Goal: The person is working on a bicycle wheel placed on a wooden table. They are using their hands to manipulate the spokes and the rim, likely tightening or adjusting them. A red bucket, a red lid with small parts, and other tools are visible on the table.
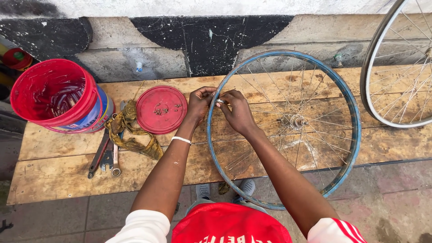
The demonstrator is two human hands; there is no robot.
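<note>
Blue bicycle wheel rim (355,130) lies flat on the wooden worktop (58,148), near edge overhanging toward the person, so its rim sits within reach. Left hand (199,104) and right hand (237,110) are together at the rim's 10 o'clock, fingertips pinched on a small pale part there, likely a spoke end. Red lid (161,109) at 9 o'clock serves as tray for small metal parts. Beyond: red bucket (56,96) with blue label band, yellow rag (130,130), wrenches (108,157).

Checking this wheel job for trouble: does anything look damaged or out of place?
Yes. On the blue-rimmed spoked bicycle wheel, spokes near the left rim, by both hands, splay loose and crossed unevenly. A dirty yellow rag lies crumpled beside.
</note>
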